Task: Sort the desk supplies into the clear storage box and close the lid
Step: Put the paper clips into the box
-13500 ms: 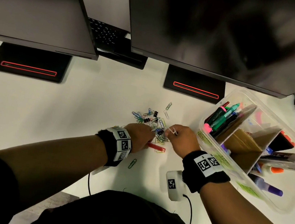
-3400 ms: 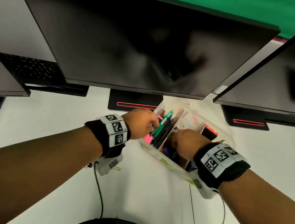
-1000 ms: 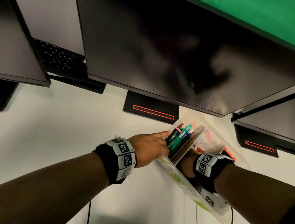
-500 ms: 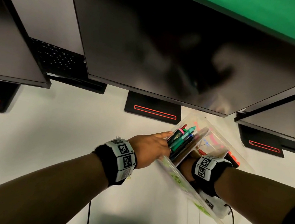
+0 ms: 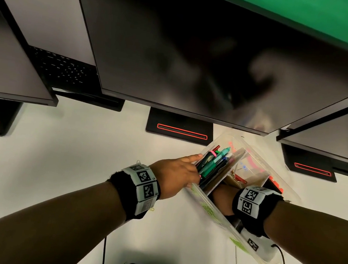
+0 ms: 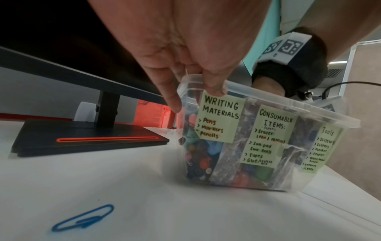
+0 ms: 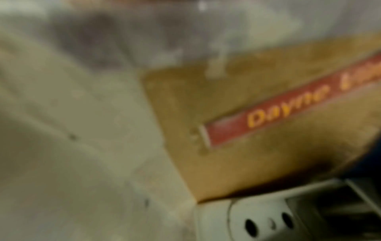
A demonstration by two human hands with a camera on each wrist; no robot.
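White desk (image 5: pixel 57 160) runs bare across the left, bounded at the rear by a row of dark monitors (image 5: pixel 180 50) on black stands with red slots (image 5: pixel 180 130). One blue paper clip (image 6: pixel 82 218) lies alone on the desk, well apart from the box, on its near-left side in the left wrist view.

Left hand (image 5: pixel 176 174) grips the left end of the clear storage box (image 5: pixel 209 208): thumb curled over the rim, fingers (image 6: pixel 171 97) pressed down the outside wall beside the "Writing Materials" label (image 6: pixel 218 117).

The box sits on the desk right of centre, lid off, close under the middle monitor's lower edge. Its long axis runs diagonally, from the far left corner toward the near right. Cardboard dividers cross it. Pens and markers (image 5: pixel 213 164) fill the left compartment, standing on end and leaning, tips toward the monitors. Labels "Consumable Items" (image 6: pixel 270 135) and "Tools" (image 6: pixel 321 148) follow along the front wall.

Right hand (image 5: pixel 222 194) reaches down into the middle compartment, beside a red item (image 5: pixel 240 179); its fingers are hidden, so its grip cannot be determined. The right wrist view is blurred, showing only cardboard and a red printed strip (image 7: pixel 288 101).

Desk to the right of the box is open.
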